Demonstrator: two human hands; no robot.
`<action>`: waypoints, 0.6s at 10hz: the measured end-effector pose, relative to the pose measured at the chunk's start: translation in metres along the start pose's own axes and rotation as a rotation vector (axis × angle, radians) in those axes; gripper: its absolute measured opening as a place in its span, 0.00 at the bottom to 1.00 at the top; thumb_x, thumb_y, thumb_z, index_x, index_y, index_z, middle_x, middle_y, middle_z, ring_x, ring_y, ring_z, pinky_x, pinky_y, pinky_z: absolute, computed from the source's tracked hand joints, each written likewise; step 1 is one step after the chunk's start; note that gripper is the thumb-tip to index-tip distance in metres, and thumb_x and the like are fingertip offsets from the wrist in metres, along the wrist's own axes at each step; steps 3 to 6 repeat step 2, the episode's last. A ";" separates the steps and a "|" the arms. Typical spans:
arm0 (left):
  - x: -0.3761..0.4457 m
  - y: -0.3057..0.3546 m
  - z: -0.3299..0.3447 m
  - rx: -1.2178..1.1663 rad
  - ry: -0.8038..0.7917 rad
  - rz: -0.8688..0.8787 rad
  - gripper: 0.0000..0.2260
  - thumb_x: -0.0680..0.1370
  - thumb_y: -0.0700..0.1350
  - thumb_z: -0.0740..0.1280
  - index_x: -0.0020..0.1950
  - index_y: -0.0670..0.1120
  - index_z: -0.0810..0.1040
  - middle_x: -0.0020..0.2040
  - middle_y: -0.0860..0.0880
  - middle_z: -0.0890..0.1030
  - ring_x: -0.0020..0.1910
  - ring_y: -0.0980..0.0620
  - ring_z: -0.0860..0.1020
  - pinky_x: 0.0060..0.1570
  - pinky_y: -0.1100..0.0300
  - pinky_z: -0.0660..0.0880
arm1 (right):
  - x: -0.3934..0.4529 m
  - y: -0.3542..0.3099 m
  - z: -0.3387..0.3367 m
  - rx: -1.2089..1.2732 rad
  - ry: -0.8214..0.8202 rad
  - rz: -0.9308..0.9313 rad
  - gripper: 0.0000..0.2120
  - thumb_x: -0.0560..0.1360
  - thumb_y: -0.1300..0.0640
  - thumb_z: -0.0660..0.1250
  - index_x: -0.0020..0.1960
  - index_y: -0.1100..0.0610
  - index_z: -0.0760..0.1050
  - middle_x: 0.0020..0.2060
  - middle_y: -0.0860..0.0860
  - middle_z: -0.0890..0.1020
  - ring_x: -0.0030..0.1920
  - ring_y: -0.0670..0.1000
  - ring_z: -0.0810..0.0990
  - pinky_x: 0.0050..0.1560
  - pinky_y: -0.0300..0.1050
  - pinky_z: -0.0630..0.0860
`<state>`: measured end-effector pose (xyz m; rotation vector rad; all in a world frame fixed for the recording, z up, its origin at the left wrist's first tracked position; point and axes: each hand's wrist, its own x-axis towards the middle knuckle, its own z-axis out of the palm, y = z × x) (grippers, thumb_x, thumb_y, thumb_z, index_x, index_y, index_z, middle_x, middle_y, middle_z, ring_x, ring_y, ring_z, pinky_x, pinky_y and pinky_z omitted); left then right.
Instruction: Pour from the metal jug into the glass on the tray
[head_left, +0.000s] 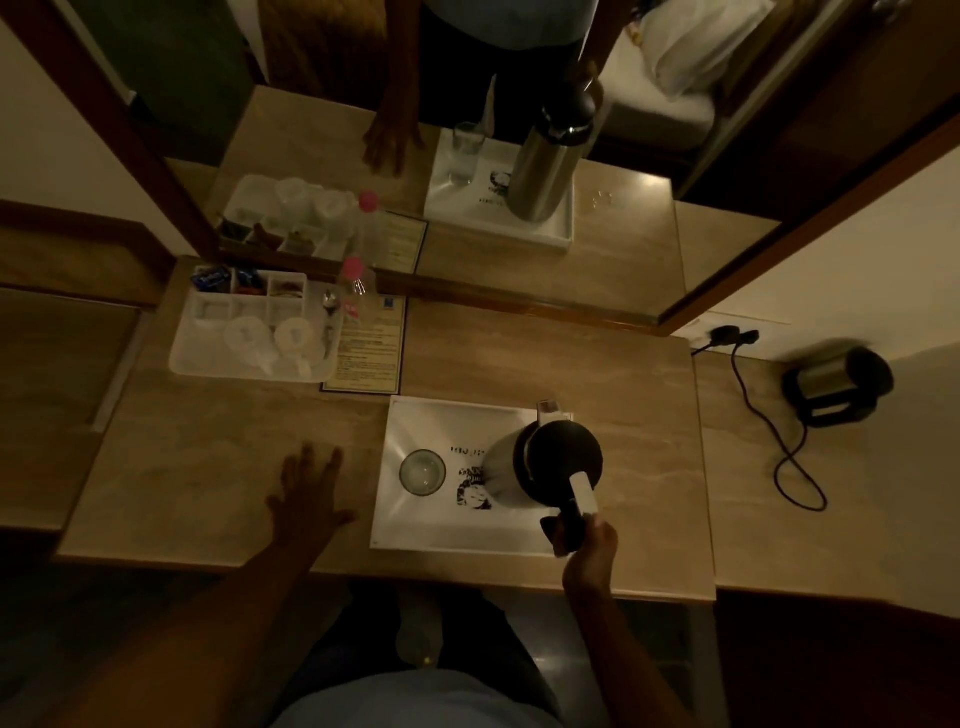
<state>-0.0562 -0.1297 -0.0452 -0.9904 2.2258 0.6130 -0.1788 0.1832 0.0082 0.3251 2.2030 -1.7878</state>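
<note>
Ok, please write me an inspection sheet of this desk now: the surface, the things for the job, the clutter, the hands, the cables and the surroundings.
Surface: beige desk, dim light; no spill seen.
Job's things: metal jug upright on the white tray; glass upright on the tray, left of the jug, apart from it.
Clutter: plastic organiser tray with cups and sachets; pink-capped bottle; printed card.
Hands: right hand has its grip on the jug handle; left hand flat on the desk, fingers spread, holding nothing.
Cables: black cord from the wall plug towards the electric kettle.
Surroundings: mirror behind the desk.
</note>
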 end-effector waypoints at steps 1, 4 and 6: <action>-0.003 -0.002 0.001 -0.032 0.018 0.004 0.49 0.75 0.56 0.76 0.85 0.58 0.46 0.85 0.46 0.38 0.85 0.38 0.42 0.77 0.29 0.60 | 0.010 -0.006 -0.019 -0.169 -0.069 -0.244 0.24 0.82 0.47 0.52 0.35 0.59 0.74 0.28 0.54 0.75 0.31 0.44 0.78 0.33 0.36 0.73; -0.004 -0.003 0.004 -0.052 0.064 0.023 0.45 0.77 0.56 0.75 0.85 0.56 0.49 0.86 0.46 0.43 0.85 0.40 0.45 0.78 0.32 0.59 | 0.039 -0.026 -0.031 -0.203 -0.043 -0.499 0.23 0.83 0.44 0.51 0.39 0.56 0.74 0.34 0.53 0.77 0.38 0.54 0.78 0.37 0.45 0.71; -0.004 -0.003 0.004 -0.052 0.064 0.023 0.45 0.77 0.56 0.75 0.85 0.56 0.49 0.86 0.46 0.43 0.85 0.40 0.45 0.78 0.32 0.59 | 0.039 -0.026 -0.031 -0.203 -0.043 -0.499 0.23 0.83 0.44 0.51 0.39 0.56 0.74 0.34 0.53 0.77 0.38 0.54 0.78 0.37 0.45 0.71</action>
